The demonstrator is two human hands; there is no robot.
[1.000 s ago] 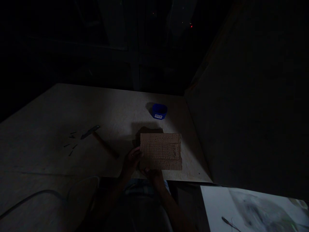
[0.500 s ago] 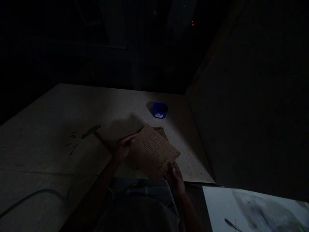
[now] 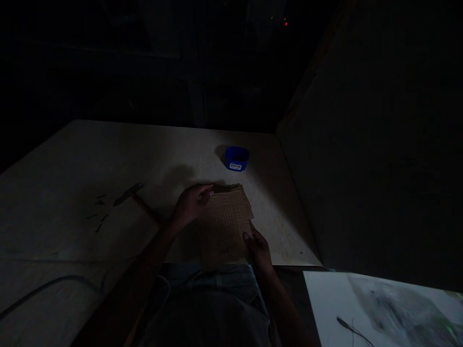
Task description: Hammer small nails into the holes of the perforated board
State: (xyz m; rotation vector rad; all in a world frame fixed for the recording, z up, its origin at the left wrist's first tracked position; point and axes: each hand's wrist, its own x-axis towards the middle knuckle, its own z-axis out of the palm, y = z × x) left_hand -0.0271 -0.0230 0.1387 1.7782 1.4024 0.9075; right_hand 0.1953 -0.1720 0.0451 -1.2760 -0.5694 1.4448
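Note:
Brown cardboard sheets (image 3: 227,224) with rows of small holes lie stacked, a little askew, at the near edge of the table. My left hand (image 3: 192,203) is at their upper left corner, its fingers bent over the edge. The lower right edge is pinched in my right hand (image 3: 259,248), thumb on top. Left of the stack rests a hammer (image 3: 128,193), its wooden handle running toward my left forearm. Several nails (image 3: 100,214) are scattered beyond the hammer's head. A blue plastic container (image 3: 237,159) with a white label stands behind the cardboard.
The pale table (image 3: 152,149) meets a dark upright panel (image 3: 372,159) on the right. A cable (image 3: 54,281) curves across the lower left. At lower right is a white surface (image 3: 325,299) bearing a thin dark tool (image 3: 347,325). The scene is dim.
The cardboard has turned more upright and its sheets overlap more closely. My left hand has shifted up to the top corner; my right hand has moved slightly up and left.

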